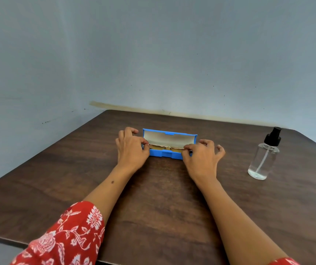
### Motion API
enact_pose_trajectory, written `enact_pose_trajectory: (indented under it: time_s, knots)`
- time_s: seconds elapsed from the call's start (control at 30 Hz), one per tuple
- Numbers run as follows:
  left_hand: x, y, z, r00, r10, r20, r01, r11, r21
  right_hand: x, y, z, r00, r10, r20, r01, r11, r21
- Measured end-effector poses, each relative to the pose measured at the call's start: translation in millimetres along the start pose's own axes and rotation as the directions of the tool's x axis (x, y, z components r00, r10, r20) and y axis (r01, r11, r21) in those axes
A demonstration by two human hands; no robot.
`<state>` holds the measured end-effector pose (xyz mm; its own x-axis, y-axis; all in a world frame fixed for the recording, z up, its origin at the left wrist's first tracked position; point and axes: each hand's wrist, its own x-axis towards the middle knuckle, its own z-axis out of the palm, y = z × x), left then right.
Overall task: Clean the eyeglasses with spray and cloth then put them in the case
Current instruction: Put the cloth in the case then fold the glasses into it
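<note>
1. Eyeglasses [167, 147] with a thin gold-brown frame lay lengthwise in the open blue case [169, 144], held at both ends.
2. The left hand [132, 148] pinched the left end of the frame between thumb and forefinger, its other fingers curled loosely above the case's left end.
3. The right hand [202, 155] pinched the right end of the frame in the same way, with the remaining fingers spread and lifted off the bench [153, 197].
4. Whether the glasses were going in or coming out could not be told from this one view.
5. The frame looked light, thin and easily bent, and the lenses would smear or scratch if touched; a hold at the two outer ends near the hinges, as here, seemed the safest, with even force on both sides so the bridge did not twist.
6. The case stood near the middle of the bench with its lid tilted back and the pale lining showing; it looked stiff and light, and might slide if pushed from one side only.
7. A clear spray bottle [264, 155] with a black pump top stood upright well to the right of the case, with only a little liquid at the bottom.
8. No cloth could be seen on the bench.
</note>
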<state>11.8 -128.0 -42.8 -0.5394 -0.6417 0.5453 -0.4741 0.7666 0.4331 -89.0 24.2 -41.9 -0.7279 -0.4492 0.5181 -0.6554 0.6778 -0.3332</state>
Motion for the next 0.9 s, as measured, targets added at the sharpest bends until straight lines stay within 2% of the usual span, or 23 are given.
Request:
enact_pose_trajectory:
  time_s: [0.07,0.13,0.2,0.27,0.33,0.4,0.47,0.53,0.7,0.9]
  knots:
    - [-1,1,0,1.0,0.007,0.018,-0.007,1.0,0.003,0,-1,2,1.0,-0.015,-0.009,0.015,1.0,-0.007]
    - [-2,1,0,1.0,0.007,0.016,-0.006,1.0,-0.026,1,0,6,0.995,0.008,-0.103,-0.003,0.999,0.043]
    - [-3,1,-1,0.999,-0.025,-0.031,0.022,0.993,-0.114,1,1,5,0.962,0.107,-0.25,-0.064,0.982,0.178]
    - [-3,2,-3,0.991,-0.101,-0.091,0.076,0.966,-0.246,3,4,2,0.928,0.239,-0.286,-0.118,0.916,0.383]
    - [-1,5,-4,0.973,-0.205,-0.111,0.146,0.908,-0.393,7,10,2,0.922,0.34,-0.184,-0.186,0.807,0.561]
    - [3,8,-2,0.951,-0.308,-0.032,0.242,0.805,-0.541,12,14,6,0.924,0.38,-0.029,-0.267,0.701,0.661]
    - [7,11,0,0.917,-0.375,0.137,0.374,0.689,-0.621,15,15,10,0.941,0.327,0.084,-0.297,0.682,0.669]
    - [10,14,5,0.891,-0.391,0.229,0.44,0.623,-0.647,16,14,11,0.959,0.245,0.14,-0.276,0.708,0.65]
    - [13,35,13,0.871,-0.404,0.281,0.476,0.548,-0.688,19,12,10,0.958,0.203,0.203,-0.287,0.7,0.654]
    - [6,56,24,0.86,-0.452,0.238,0.481,0.56,-0.674,20,23,5,0.944,0.308,0.117,-0.302,0.673,0.675]
